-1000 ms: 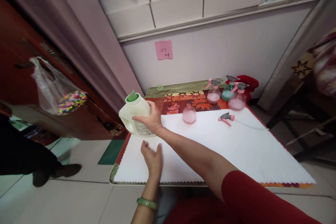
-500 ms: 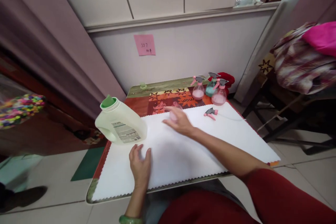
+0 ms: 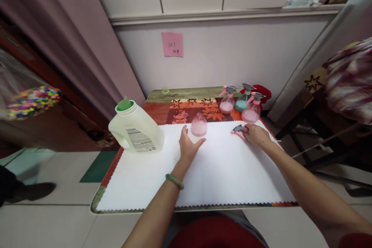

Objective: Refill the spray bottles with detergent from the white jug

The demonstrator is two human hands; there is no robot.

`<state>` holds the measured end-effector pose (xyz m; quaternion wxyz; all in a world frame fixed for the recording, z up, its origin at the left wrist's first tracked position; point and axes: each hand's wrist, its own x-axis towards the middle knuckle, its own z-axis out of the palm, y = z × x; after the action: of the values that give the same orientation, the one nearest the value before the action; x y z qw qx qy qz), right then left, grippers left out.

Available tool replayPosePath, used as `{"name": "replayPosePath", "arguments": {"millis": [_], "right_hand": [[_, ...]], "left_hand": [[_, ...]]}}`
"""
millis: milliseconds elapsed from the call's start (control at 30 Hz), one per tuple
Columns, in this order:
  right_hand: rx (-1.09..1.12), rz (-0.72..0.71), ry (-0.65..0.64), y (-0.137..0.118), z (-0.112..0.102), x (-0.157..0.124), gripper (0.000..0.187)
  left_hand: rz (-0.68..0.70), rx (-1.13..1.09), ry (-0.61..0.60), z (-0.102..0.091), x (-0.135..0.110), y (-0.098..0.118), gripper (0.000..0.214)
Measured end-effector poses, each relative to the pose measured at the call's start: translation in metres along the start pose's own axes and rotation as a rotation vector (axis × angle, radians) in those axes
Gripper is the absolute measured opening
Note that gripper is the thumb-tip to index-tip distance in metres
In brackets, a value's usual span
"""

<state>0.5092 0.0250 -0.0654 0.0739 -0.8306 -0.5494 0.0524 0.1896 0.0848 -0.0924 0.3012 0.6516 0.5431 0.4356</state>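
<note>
A small clear pink bottle (image 3: 199,126) without a top stands upright on the white cloth (image 3: 221,174), with pinkish liquid in it. Just in front of it is my left hand (image 3: 189,145), thumb and fingers spread, apparently not gripping the bottle. Over to the right, my right hand (image 3: 255,135) has its fingers closed on a grey and pink spray head (image 3: 240,130) near the cloth. On the left stands a big pale green jug (image 3: 142,130), its mouth uncapped with a green piece inside.
Two pink spray bottles (image 3: 227,104) and a teal spray bottle (image 3: 242,101) stand at the table's back right, by a red item. A small green cap (image 3: 165,91) lies at the back left. A pink note (image 3: 172,44) is stuck on the wall.
My right hand has left the pink bottle and moved right to take hold of the spray head. My left hand has moved from beside the jug forward and right to the bottle.
</note>
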Motion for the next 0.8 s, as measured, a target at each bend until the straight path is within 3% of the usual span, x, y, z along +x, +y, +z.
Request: {"name": "replayPosePath", "arguments": {"millis": [267, 367, 467, 600, 700, 800], "right_hand": [[-0.091, -0.068, -0.01, 0.002, -0.006, 0.009, 0.02], [-0.004, -0.111, 0.1, -0.01, -0.024, 0.011, 0.027], [0.483, -0.182, 0.31, -0.04, -0.054, 0.014, 0.03], [1.4, -0.356, 0.382, -0.1, -0.097, 0.021, 0.033], [1.648, -0.449, 0.361, -0.142, -0.115, 0.028, 0.032], [1.678, -0.469, 0.352, -0.169, -0.115, 0.037, 0.032]], "left_hand": [[-0.085, 0.127, 0.1, 0.045, 0.03, 0.015, 0.124], [-0.094, 0.15, 0.126, 0.053, 0.031, 0.014, 0.12], [-0.094, 0.162, 0.139, 0.057, 0.031, 0.009, 0.113], [-0.085, 0.162, 0.126, 0.055, 0.032, 0.004, 0.109], [-0.078, 0.163, 0.128, 0.054, 0.032, 0.003, 0.109], [-0.078, 0.167, 0.137, 0.054, 0.031, 0.002, 0.11]]}}
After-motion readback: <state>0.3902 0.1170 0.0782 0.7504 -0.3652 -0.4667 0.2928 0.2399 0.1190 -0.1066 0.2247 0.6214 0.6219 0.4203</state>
